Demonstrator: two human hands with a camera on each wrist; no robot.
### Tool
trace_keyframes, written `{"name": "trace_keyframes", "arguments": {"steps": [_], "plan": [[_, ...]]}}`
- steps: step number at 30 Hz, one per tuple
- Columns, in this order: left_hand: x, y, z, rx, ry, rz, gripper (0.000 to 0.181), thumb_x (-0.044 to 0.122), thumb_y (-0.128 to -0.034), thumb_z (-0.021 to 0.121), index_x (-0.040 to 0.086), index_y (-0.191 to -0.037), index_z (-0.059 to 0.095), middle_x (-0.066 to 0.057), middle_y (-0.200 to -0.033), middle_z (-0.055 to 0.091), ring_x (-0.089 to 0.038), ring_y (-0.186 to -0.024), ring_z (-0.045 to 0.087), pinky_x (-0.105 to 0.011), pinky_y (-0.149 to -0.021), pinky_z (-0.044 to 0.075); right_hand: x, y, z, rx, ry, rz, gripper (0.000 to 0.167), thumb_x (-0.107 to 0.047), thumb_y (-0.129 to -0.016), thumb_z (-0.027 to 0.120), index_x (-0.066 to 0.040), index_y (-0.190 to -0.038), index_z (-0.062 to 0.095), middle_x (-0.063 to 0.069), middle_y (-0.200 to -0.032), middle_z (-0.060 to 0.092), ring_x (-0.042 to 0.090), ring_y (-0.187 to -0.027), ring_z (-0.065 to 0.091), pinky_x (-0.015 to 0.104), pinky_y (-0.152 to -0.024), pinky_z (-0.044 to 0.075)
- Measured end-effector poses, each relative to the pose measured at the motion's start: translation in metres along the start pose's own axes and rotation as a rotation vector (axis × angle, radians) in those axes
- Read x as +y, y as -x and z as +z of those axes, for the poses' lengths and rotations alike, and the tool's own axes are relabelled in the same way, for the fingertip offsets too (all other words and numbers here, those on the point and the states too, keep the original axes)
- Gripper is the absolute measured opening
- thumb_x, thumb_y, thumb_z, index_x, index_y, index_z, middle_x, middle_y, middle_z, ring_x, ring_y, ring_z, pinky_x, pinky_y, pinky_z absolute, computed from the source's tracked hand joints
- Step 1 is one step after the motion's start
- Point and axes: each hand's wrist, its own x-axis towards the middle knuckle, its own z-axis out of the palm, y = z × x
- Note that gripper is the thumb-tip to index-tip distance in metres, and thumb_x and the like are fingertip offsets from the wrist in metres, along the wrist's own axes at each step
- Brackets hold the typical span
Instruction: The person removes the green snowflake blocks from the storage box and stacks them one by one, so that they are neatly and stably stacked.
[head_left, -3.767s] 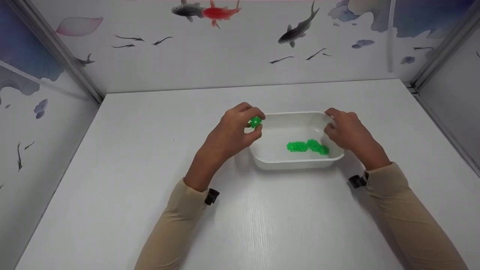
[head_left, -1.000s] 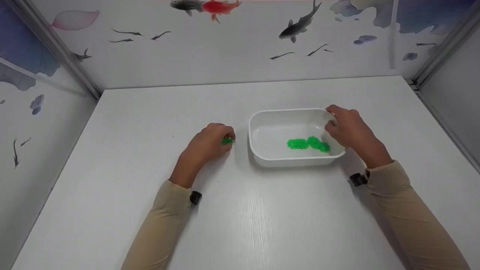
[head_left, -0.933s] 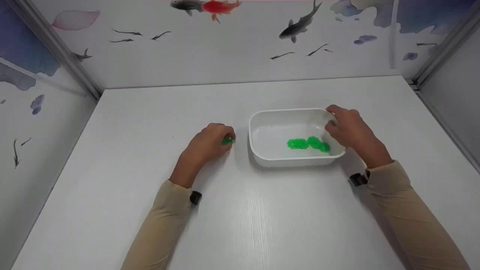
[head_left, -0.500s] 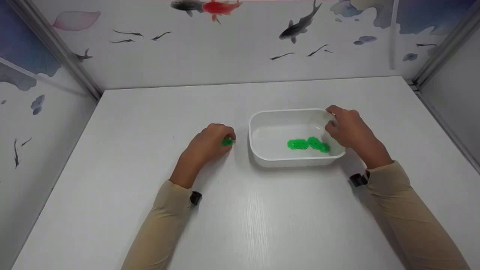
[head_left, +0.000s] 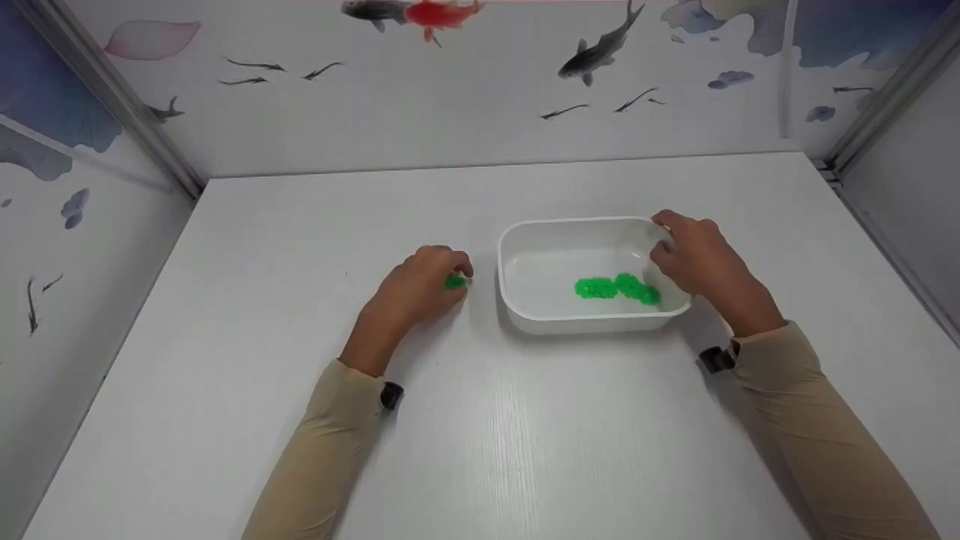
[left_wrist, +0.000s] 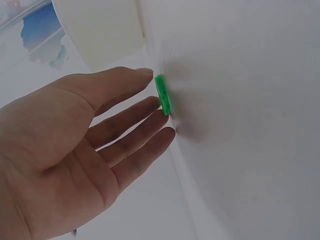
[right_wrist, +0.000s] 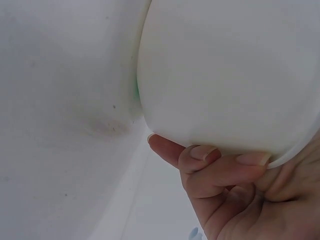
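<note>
In the head view, the left hand [head_left: 412, 289] rests low over the table left of a white tray [head_left: 581, 325]. A small green disc [head_left: 454, 281] lies between its thumb and fingers. The left wrist view shows this disc [left_wrist: 163, 95] flat against the table, with the left hand's [left_wrist: 90, 135] relaxed fingers around it and a slight gap at the thumb tip. The right hand [head_left: 705, 262] grips the tray's right end. In the right wrist view, the right hand's [right_wrist: 235, 190] fingers curl against the tray's outer wall [right_wrist: 220, 75]. Several green pieces [head_left: 596, 288] lie inside the tray.
The white table [head_left: 480, 450] extends in front of the tray and to both sides. A back wall [head_left: 465, 112] with painted fish stands behind it, and side panels rise at left and right.
Since about four seconds ago, the left hand has moved from above the tray's left rim down to the table with the green disc. Its fingertips have lately parted slightly; the right hand keeps its grip.
</note>
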Motion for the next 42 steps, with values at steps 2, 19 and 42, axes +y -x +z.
{"name": "trace_keyframes", "arguments": {"steps": [2, 19, 42], "plan": [[0.001, 0.000, -0.001, 0.014, 0.003, 0.016, 0.025, 0.015, -0.1015, 0.076, 0.012, -0.126, 0.078, -0.009, -0.127, 0.076, -0.025, -0.120, 0.071, -0.044, -0.106, 0.060, 0.000, 0.000, 0.000, -0.008, -0.001, 0.001, 0.050, -0.016, -0.107, 0.048, 0.000, -0.155, 0.049, 0.031, -0.134, 0.066, 0.035, -0.097, 0.062, 0.044, -0.078, 0.057], [0.041, 0.006, -0.008, 0.270, -0.056, 0.215, 0.031, 0.017, -0.1064, 0.068, 0.016, -0.137, 0.070, -0.008, -0.135, 0.073, -0.024, -0.125, 0.071, -0.039, -0.100, 0.063, -0.004, 0.000, 0.001, -0.029, -0.019, 0.031, 0.052, -0.015, -0.107, 0.050, -0.001, -0.157, 0.046, 0.032, -0.146, 0.061, 0.038, -0.107, 0.063, 0.058, -0.094, 0.061], [0.101, -0.016, 0.017, 0.150, -0.112, 0.281, 0.024, 0.021, -0.1044, 0.072, 0.022, -0.129, 0.075, -0.001, -0.122, 0.078, -0.016, -0.112, 0.073, -0.034, -0.086, 0.064, -0.002, -0.001, -0.001, -0.017, -0.009, -0.012, 0.048, -0.012, -0.107, 0.048, 0.001, -0.152, 0.049, 0.032, -0.138, 0.065, 0.035, -0.097, 0.065, 0.046, -0.079, 0.061]]}}
